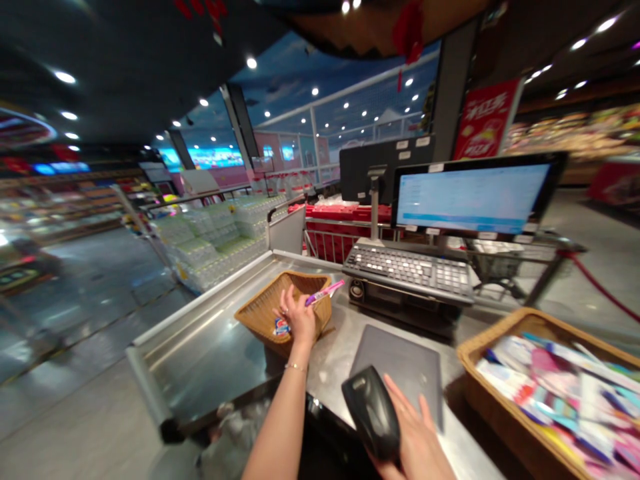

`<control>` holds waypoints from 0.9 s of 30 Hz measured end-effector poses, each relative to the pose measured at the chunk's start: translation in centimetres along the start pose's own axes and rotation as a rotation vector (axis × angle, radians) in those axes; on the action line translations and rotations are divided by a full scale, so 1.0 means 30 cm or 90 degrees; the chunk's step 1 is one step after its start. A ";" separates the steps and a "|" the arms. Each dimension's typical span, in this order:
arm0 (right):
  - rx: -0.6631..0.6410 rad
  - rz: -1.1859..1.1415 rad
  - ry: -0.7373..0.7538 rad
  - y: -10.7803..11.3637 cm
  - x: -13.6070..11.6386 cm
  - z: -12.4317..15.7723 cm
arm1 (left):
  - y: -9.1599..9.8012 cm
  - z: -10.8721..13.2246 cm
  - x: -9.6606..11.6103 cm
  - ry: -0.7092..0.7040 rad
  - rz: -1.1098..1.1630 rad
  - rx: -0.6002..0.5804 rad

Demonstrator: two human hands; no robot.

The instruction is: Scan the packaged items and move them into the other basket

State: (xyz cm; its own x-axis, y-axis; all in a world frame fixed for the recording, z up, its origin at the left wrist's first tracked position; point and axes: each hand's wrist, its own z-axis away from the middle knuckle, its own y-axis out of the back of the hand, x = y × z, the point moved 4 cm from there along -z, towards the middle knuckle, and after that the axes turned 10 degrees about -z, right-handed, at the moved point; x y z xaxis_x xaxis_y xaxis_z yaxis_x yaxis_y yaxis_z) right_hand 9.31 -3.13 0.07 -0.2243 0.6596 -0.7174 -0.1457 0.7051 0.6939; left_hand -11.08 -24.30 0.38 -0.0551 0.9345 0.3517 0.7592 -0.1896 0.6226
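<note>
Over the brown wicker basket (260,310) on the metal counter, my left hand (299,319) pinches a slim pink-and-purple stick-shaped item (325,292); its exact kind is unclear. A small blue, red and white packet (281,326) lies in that basket, partly hidden by the hand. My right hand (413,433) is wrapped around a black handheld barcode scanner (373,413), held above the counter near a flat grey pad (400,367). Part of the right hand's grip is hidden behind the scanner.
A keyboard (410,268) sits on a raised stand below a lit monitor (470,193). At the right, a second wicker basket (525,420) holds several colourful packaged items. The metal counter (215,347) has a raised rim on its left side. Stacked goods (215,233) stand beyond it.
</note>
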 end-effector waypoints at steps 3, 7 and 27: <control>-0.009 -0.004 -0.002 -0.004 0.000 0.001 | 0.008 0.000 -0.007 0.019 -0.001 0.000; -0.019 0.013 -0.006 -0.005 -0.006 0.001 | 0.015 -0.003 -0.020 0.046 -0.014 0.003; 0.056 0.039 0.007 -0.019 0.006 0.016 | -0.013 -0.003 -0.001 0.040 -0.003 -0.006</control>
State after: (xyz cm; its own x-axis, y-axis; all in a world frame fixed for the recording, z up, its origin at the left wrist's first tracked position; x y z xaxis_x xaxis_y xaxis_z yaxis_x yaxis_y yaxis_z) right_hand 9.82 -3.30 -0.49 -0.2409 0.6997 -0.6726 -0.0461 0.6840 0.7281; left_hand -11.44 -24.28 0.17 -0.0991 0.9150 0.3911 0.7526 -0.1882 0.6310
